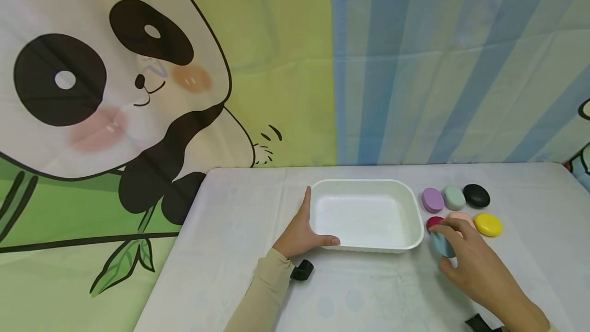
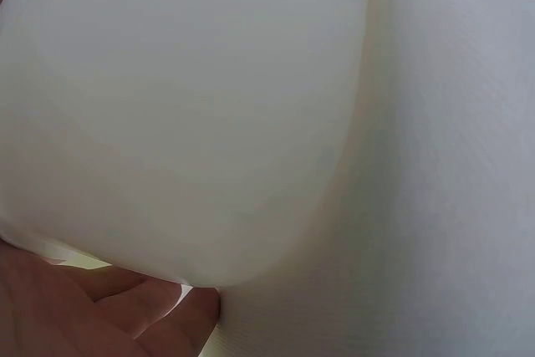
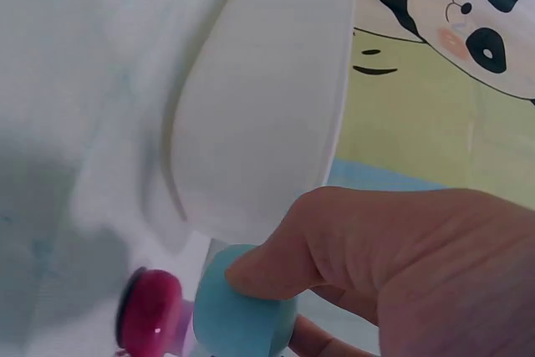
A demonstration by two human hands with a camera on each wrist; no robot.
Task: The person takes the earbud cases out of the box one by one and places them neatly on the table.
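A white rectangular tray (image 1: pixel 364 214) with rounded corners rests on the table. My left hand (image 1: pixel 301 232) rests against its near left corner, fingers along the left end and thumb straight along the front rim. In the left wrist view, the fingers (image 2: pixel 175 311) touch the tray's outer wall. To the right of the tray, my right hand (image 1: pixel 475 260) pinches a light blue, thick round disc (image 3: pixel 242 311) between thumb and fingers. Close by it are a crimson disc (image 3: pixel 150 315) and a pale pink disc (image 1: pixel 461 216), the pink one partly hidden behind the fingers.
Farther right on the white-covered table (image 1: pixel 221 270) lie more discs: purple (image 1: pixel 433 200), mint (image 1: pixel 454 197), black (image 1: pixel 477 196) and yellow (image 1: pixel 488 225). A printed cloth with a panda (image 1: pixel 152 96) hangs behind the table's back edge.
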